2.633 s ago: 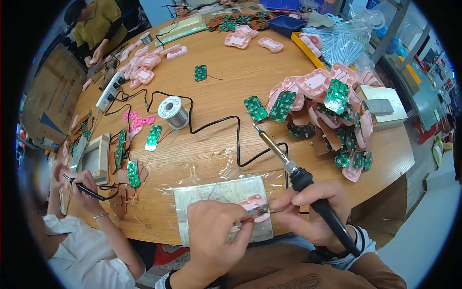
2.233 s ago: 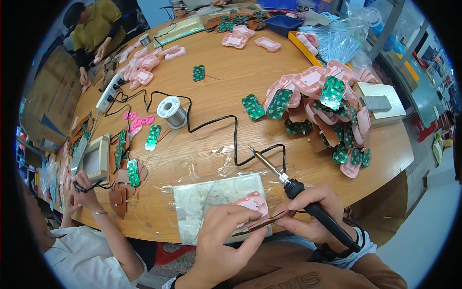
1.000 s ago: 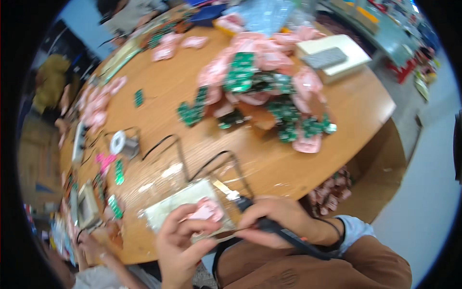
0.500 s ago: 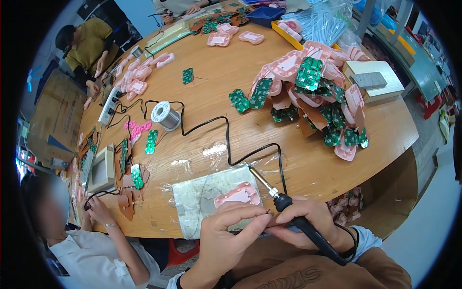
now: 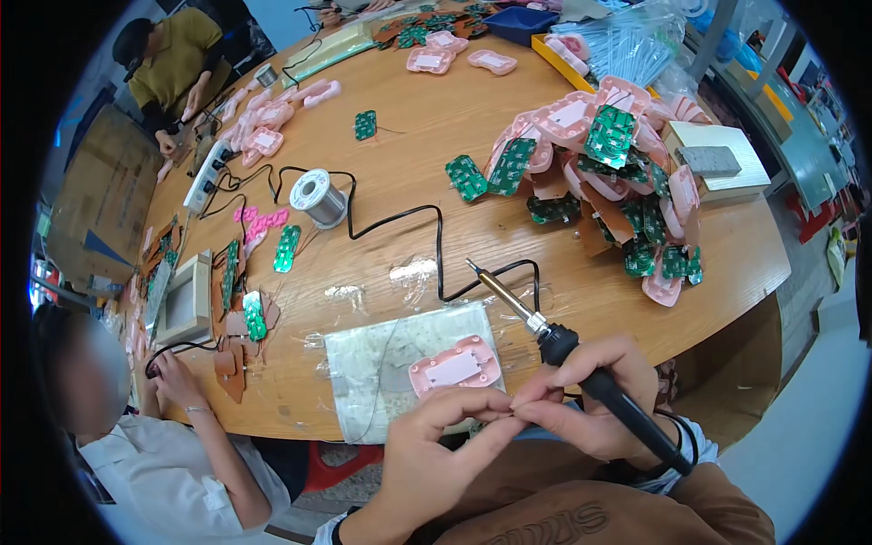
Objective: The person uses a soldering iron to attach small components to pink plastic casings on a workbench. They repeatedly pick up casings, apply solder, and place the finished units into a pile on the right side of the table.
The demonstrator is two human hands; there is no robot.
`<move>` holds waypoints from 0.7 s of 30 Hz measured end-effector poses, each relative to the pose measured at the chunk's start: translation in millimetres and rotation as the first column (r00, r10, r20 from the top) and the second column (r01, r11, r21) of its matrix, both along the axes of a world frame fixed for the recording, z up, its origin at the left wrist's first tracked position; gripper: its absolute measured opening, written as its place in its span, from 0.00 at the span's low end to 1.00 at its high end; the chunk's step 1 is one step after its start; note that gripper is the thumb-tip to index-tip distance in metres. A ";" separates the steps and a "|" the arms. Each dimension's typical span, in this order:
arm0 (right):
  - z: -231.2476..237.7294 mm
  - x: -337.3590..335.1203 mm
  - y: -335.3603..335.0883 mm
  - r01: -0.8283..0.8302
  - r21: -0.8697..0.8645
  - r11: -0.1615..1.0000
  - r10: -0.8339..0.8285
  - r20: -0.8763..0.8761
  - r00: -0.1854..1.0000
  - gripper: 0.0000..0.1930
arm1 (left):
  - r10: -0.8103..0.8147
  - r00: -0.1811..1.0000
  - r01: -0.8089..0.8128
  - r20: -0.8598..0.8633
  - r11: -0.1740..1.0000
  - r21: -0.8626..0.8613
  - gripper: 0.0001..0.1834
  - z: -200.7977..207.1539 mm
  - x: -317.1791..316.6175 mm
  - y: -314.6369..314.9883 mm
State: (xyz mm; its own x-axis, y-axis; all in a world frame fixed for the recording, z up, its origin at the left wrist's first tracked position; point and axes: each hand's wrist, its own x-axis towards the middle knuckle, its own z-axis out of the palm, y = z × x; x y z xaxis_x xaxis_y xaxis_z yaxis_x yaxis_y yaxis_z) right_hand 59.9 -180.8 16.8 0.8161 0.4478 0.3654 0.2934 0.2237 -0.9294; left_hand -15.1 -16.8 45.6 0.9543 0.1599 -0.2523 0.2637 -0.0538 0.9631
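Clock positions taken from the work mat [image 5: 356,386], twelve o'clock away from the person.

Item: co-worker's hand [image 5: 179,386], nine o'clock, beside a black lead.
Item: light-wood frame [image 5: 203,309] with grey panel, between nine and ten.
Item: white power strip [image 5: 205,177], between ten and eleven.
Item: solder spool [image 5: 320,200], upright, eleven o'clock.
Item: pink plastic shell half [image 5: 454,367], lying on the mat's three o'clock side, inner face up.
Item: left hand [image 5: 436,454], over the mat's near edge; thumb and forefinger pinched together, meeting the right fingertips (anything between them is hidden).
Item: right hand [image 5: 595,400], four o'clock; fingers wrapped around the soldering iron [image 5: 613,392], thumb and forefinger reaching to the left fingertips. Tip points between ten and eleven; its shaft crosses the black cord [image 5: 440,241] in view, contact uncertain.
Item: heap of pink shells and green circuit boards [image 5: 610,136], between one and two.
Item: grey block [image 5: 710,161] on a pale box, two o'clock.

Step, as judged: fingertip handling of a small part, iron parked in the grip. The next move seems to call for steady pinching, hot tip clear of cord and skin.

Room: bare tabletop [image 5: 391,250] toward twelve, crossed by cord; table edge close at six, curving away toward three.
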 end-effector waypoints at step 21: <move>-28.9 23.1 -32.3 0.116 -0.251 0.961 -0.026 0.336 0.942 0.34 | 0.007 0.967 -0.198 0.254 0.645 0.738 0.10 -52.1 11.3 -7.0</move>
